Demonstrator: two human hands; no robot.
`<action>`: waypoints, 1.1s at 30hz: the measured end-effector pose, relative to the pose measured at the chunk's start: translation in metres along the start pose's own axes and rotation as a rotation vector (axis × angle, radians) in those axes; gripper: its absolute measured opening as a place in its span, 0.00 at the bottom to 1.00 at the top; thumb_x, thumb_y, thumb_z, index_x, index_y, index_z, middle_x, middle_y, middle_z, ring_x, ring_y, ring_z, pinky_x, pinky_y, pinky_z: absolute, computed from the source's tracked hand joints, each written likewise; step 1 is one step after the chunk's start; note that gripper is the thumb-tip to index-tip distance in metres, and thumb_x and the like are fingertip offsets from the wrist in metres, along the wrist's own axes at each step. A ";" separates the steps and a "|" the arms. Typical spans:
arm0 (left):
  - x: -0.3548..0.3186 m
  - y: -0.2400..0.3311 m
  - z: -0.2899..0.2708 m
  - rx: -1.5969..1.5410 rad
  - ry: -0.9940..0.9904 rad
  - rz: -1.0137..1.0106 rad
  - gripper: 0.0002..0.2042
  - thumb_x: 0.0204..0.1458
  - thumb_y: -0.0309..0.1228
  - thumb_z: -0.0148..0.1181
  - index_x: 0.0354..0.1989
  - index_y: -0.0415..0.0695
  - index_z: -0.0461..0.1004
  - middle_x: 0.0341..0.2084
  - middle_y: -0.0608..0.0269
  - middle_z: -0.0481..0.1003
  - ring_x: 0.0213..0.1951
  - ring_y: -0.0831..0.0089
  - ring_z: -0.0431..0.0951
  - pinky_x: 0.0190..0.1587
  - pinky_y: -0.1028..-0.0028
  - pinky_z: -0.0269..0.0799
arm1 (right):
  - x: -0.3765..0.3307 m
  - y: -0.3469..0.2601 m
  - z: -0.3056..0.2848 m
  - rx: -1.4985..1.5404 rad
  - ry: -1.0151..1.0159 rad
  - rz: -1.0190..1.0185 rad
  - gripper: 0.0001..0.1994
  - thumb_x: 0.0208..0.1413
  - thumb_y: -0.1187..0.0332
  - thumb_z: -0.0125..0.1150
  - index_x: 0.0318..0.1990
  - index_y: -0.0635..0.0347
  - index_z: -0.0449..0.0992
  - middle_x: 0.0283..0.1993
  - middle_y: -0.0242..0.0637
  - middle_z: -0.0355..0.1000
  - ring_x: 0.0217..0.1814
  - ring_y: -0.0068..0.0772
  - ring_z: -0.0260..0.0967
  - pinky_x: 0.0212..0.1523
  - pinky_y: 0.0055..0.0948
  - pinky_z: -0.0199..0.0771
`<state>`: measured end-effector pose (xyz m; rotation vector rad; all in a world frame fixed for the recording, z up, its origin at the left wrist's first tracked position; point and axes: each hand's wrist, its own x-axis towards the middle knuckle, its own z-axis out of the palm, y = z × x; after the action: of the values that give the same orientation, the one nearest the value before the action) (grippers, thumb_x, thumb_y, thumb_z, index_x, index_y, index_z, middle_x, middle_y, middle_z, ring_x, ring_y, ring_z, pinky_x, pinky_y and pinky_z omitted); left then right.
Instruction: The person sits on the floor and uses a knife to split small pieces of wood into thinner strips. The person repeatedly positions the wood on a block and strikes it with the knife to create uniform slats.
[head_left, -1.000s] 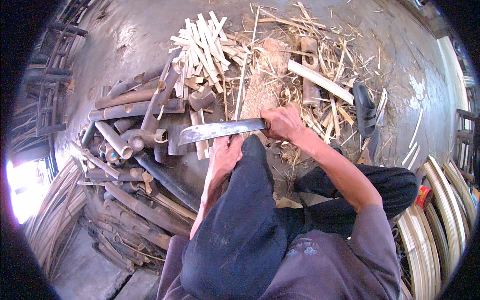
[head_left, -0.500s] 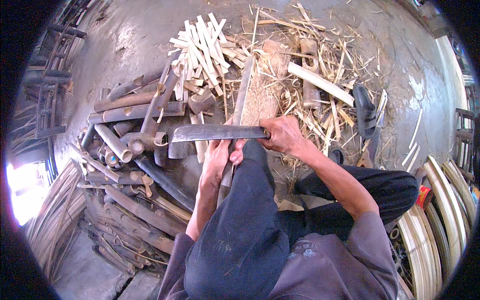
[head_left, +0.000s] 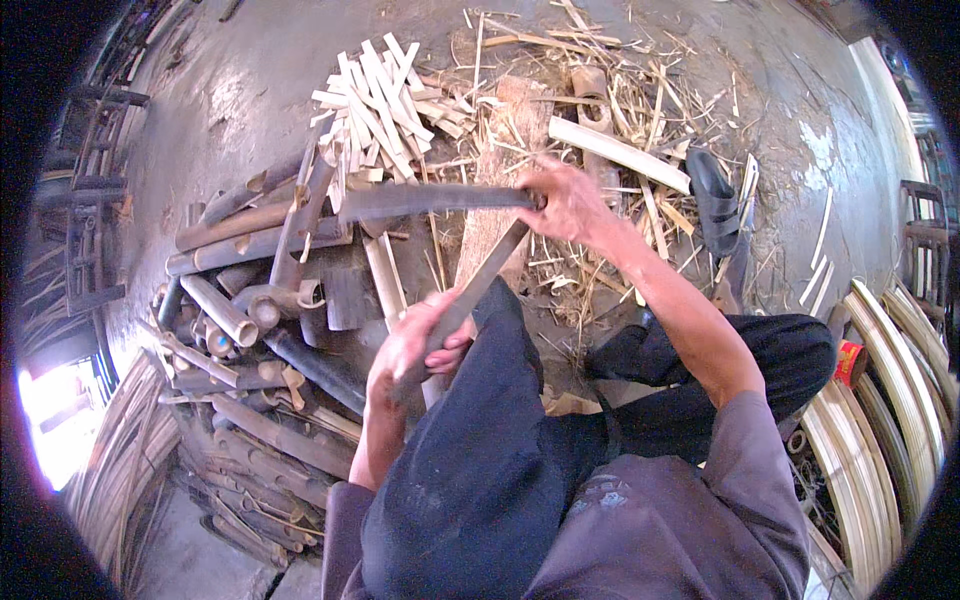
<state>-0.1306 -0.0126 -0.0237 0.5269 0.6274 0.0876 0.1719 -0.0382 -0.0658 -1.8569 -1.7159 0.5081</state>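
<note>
My left hand is closed around a long grey-brown bamboo strip, just left of my raised knee. The strip slants away from me, its far end near my right hand. That hand grips a machete by its handle, mostly hidden in the fingers. The broad dark blade points left, roughly level across the picture and slightly blurred. It passes over a rough wooden block lying on the floor. Whether the blade touches the strip's far end, I cannot tell.
Pale split bamboo pieces are heaped beyond the block. Cut bamboo tubes pile up at the left. Shavings, a wide pale slat and a dark sandal lie at the right. Bundled long strips stand at the lower right.
The machete and my right hand have moved farther from my body. My left hand has come slightly nearer and left, and the strip's far end has swung to the right.
</note>
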 end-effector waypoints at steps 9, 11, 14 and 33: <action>0.091 -0.024 0.003 0.660 0.644 0.776 0.24 0.65 0.32 0.44 0.67 0.35 0.52 0.40 0.60 0.76 0.36 0.73 0.72 0.46 0.72 0.68 | -0.022 -0.040 0.051 0.296 -0.159 0.513 0.20 0.49 0.55 0.59 0.41 0.63 0.79 0.29 0.54 0.76 0.33 0.53 0.76 0.37 0.42 0.75; 0.081 -0.009 -0.004 0.372 0.611 0.720 0.20 0.65 0.29 0.42 0.65 0.41 0.56 0.23 0.69 0.67 0.28 0.79 0.68 0.37 0.76 0.68 | -0.025 -0.023 0.037 0.154 -0.082 0.429 0.18 0.50 0.55 0.59 0.38 0.62 0.79 0.28 0.52 0.76 0.33 0.52 0.76 0.37 0.42 0.76; 0.065 0.004 -0.027 0.360 0.497 0.538 0.12 0.64 0.31 0.46 0.54 0.46 0.65 0.17 0.76 0.57 0.17 0.85 0.59 0.21 0.80 0.63 | -0.025 -0.019 0.020 -0.092 -0.224 0.277 0.18 0.51 0.51 0.57 0.32 0.59 0.76 0.25 0.49 0.75 0.31 0.51 0.76 0.36 0.45 0.76; 0.021 -0.002 0.032 0.238 0.413 0.282 0.15 0.66 0.40 0.42 0.35 0.41 0.65 0.14 0.67 0.62 0.12 0.80 0.60 0.21 0.76 0.65 | -0.024 -0.035 0.016 -0.288 -0.279 0.160 0.15 0.46 0.51 0.59 0.39 0.45 0.79 0.31 0.38 0.78 0.32 0.41 0.78 0.31 0.47 0.77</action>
<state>-0.0950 -0.0239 -0.0139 0.8369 0.9699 0.3992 0.1315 -0.0589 -0.0583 -2.2279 -1.9114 0.6370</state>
